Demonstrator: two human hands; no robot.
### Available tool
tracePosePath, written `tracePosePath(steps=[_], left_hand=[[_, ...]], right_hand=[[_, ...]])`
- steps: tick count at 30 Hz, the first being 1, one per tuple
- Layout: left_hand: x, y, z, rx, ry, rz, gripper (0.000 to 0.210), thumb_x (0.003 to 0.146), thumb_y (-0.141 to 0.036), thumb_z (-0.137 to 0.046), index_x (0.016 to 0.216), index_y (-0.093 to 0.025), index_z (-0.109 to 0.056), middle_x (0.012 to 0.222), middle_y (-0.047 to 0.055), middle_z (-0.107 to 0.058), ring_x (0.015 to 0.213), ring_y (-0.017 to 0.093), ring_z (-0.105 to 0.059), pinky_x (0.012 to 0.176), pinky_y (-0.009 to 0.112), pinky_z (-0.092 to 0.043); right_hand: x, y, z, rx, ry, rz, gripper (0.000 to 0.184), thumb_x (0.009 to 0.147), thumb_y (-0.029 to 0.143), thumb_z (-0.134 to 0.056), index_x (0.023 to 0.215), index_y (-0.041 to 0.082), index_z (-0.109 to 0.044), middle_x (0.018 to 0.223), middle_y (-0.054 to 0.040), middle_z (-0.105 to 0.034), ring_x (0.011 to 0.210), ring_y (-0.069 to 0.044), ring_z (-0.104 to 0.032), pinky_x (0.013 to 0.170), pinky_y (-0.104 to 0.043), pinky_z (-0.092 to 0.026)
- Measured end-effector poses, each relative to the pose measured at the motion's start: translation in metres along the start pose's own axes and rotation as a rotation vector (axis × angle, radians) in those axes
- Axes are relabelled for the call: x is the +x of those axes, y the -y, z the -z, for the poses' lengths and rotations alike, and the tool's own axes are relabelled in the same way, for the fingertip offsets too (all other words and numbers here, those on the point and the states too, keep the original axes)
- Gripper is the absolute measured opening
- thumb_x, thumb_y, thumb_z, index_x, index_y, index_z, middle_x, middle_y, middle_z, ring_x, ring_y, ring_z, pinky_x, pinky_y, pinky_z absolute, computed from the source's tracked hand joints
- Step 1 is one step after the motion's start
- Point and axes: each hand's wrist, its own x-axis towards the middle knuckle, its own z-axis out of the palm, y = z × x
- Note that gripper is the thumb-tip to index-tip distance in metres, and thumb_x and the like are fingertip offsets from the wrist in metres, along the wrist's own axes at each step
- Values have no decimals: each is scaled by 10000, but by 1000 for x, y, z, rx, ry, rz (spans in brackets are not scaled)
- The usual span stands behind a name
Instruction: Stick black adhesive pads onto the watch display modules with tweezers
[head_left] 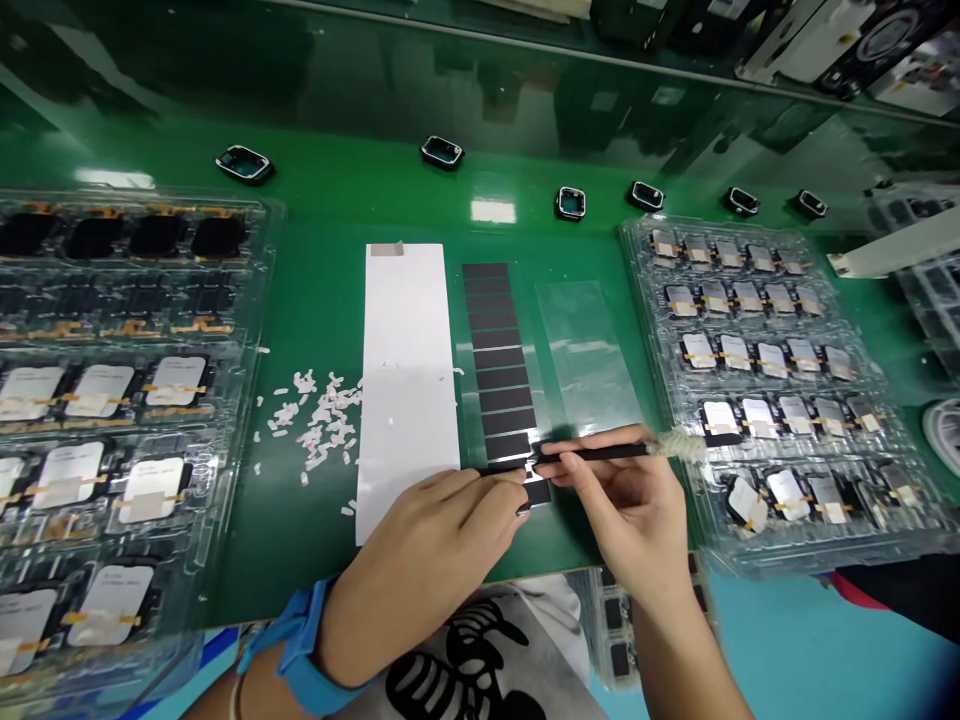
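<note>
My right hand (637, 500) grips a thin black stick-like tool (611, 453) with a pale fuzzy wrap towards its right end. Its left tip meets a clear sheet carrying a column of black rectangular strips (499, 357). My left hand (450, 515) lies over the sheet's near end, fingers bent and pressed together by the tool's tip. What the left fingers pinch, if anything, is hidden. Left of the sheet is a long white paper strip (409, 380), with a small grey piece at its top. A bare clear film (589, 350) lies to the right.
Small white scraps (326, 425) are scattered left of the paper. Clear trays of small screen parts flank the workspace, a left tray (251, 330) and a right tray (660, 375). Several watch-case frames (442, 152) stand along the back of the green mat (315, 280).
</note>
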Motion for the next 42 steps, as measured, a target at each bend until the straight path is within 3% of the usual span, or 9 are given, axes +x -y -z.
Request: tracePosePath(steps=[16,21,25,28,35,39,42], left_hand=[[0,1,-1,-26,5,18,98,958,-97,-496,1000,-166,-553,944,83,-729,771,256,-692,605,412,-602],[-3,1,0,-154,33,137,110,966,-140,-533,1052,-182,-587,865,38,-708,728,216,-664,597,354,-561],[-3,0,3,-301,-101,287,101,925,-166,-624,995,-230,-657,804,-30,-723,577,127,-611,500,248,-474],[-3,0,8,-402,-234,339,153,888,-174,-682,1017,-255,-703,870,-45,-767,608,96,-646,513,192,-477],[-4,1,15,-469,-299,308,341,956,-140,-521,1268,-208,-642,875,-1,-762,590,81,-618,571,185,-501],[-5,1,12,-432,-360,317,328,907,-112,-574,1204,-202,-678,819,-11,-740,556,81,-561,541,188,-472],[-6,3,10,-428,-367,309,316,926,-110,-545,1201,-198,-672,898,9,-753,616,98,-604,582,204,-486]], right_hand=[[-2,-2,-2,-22,-29,22,132,876,172,-688,955,193,-583,941,-51,-733,743,-176,-770,693,-275,-665],[-1,-1,-2,14,-68,46,150,884,175,-675,954,217,-549,899,-31,-755,672,-171,-764,615,-262,-659],[-3,8,-1,57,-200,127,167,883,134,-669,942,209,-532,858,-22,-768,635,-149,-751,616,-241,-650],[-10,24,-10,124,-284,280,188,879,73,-645,952,204,-530,849,-13,-752,744,-158,-761,658,-254,-658],[-23,52,-52,184,-63,481,294,890,1,-566,1049,240,-503,918,-23,-736,879,-185,-756,704,-337,-686],[-19,50,-65,217,-37,454,310,890,-15,-539,1059,243,-501,929,-24,-721,928,-199,-749,683,-337,-683],[-18,49,-68,208,-61,468,298,888,-21,-526,1046,231,-505,931,-26,-721,935,-207,-747,745,-380,-682]])
